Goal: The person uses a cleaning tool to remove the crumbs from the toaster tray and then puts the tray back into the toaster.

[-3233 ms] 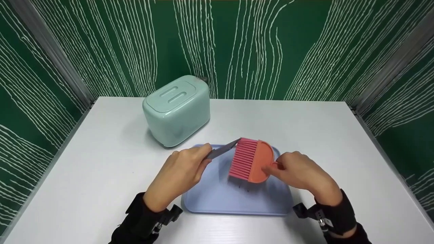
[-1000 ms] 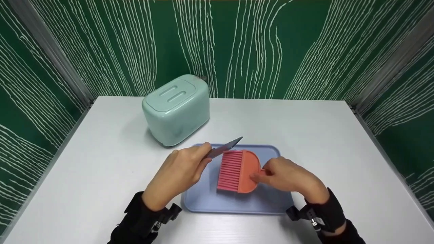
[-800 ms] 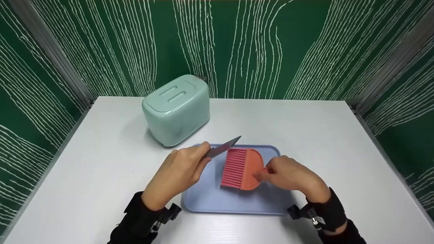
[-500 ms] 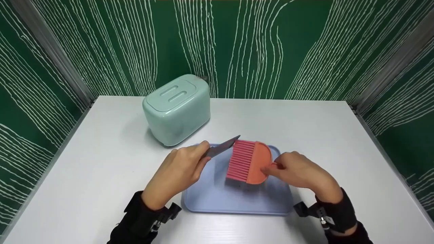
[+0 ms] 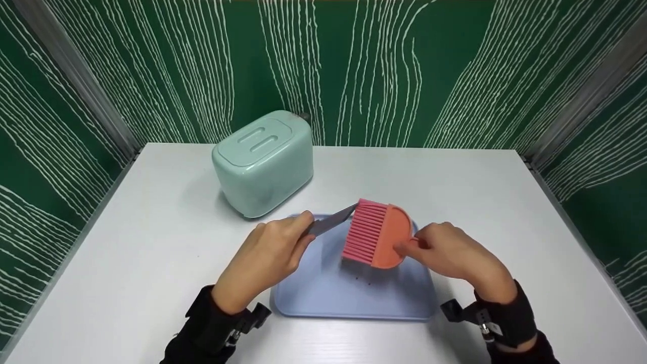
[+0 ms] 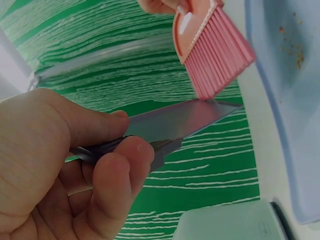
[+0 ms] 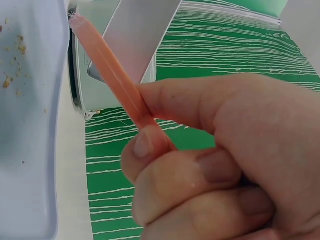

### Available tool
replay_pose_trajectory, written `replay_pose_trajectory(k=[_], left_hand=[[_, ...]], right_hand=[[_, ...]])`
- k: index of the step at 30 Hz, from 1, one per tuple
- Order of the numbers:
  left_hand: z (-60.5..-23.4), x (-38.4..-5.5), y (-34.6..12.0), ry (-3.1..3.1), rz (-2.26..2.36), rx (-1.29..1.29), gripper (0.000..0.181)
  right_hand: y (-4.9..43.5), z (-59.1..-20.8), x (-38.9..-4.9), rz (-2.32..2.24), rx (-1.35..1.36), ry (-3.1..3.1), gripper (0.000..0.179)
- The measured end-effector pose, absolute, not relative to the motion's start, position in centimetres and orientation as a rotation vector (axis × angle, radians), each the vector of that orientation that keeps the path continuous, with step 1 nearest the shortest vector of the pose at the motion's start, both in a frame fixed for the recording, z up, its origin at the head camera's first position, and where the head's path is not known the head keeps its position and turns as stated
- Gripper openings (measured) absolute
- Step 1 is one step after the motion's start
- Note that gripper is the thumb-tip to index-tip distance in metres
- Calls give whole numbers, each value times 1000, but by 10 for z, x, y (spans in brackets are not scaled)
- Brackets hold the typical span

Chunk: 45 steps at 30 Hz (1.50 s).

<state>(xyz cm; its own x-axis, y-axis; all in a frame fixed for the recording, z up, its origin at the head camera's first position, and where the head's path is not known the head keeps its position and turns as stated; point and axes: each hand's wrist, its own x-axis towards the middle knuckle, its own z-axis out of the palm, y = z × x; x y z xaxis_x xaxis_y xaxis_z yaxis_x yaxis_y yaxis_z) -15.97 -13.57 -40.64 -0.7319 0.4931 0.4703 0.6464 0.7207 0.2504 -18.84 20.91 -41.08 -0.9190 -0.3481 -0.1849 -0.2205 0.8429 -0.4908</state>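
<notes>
My left hand [image 5: 268, 258] pinches the handle of a knife [image 5: 331, 221], its broad metal blade pointing to the upper right over the far part of a light blue tray [image 5: 323, 301]. Thumb and fingers of my right hand [image 5: 457, 255] grip a small orange brush [image 5: 391, 237] with pink bristles, raised over the tray. In the left wrist view, a lower corner of the bristles [image 6: 220, 57] is right at the blade near its tip. Tan crumbs [image 6: 299, 57] lie on the tray, seen also in the right wrist view as scattered crumbs [image 7: 21, 47].
A mint green toaster [image 5: 263, 167] stands on the white table [image 5: 151, 242], behind and left of the tray. Green walls [image 5: 333, 76] with white wavy lines close off the back and sides.
The brush went down and left over the tray about a second ago, and has since come back up and right to the knife's tip. The left hand with the knife has hardly moved.
</notes>
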Motion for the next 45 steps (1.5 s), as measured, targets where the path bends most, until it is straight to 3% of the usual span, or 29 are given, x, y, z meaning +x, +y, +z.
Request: replay_pose_trajectory(k=[28, 45], left_hand=[[-404, -157, -135, -2538, -580, -894, 17], [-405, -157, -135, -2551, -580, -889, 17]], right_hand=[[193, -427, -190, -637, -431, 2690, 53], [198, -413, -184, -605, -383, 2809, 54]])
